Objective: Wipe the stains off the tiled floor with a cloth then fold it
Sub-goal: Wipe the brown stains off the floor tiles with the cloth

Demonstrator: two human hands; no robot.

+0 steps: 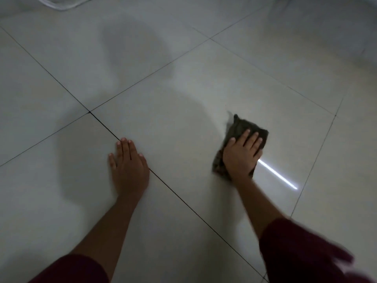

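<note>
The right hand (241, 155) presses flat, fingers straight, on the dark cloth (238, 127), hiding its middle. Left of the cloth, the left hand (128, 165) lies flat on the tiled floor (183, 94). Stains are indiscernible.

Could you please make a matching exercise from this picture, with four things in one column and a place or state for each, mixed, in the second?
Things:
1. left hand
2. right hand
3. cloth
4. bright light streak

Places or states:
A. dark, lying on the floor under a palm
B. a reflection on the tile, right of the cloth
C. flat on the bare floor, across a grout line
D. pressing on the cloth with straight fingers

Pairs: 1-C, 2-D, 3-A, 4-B
</note>
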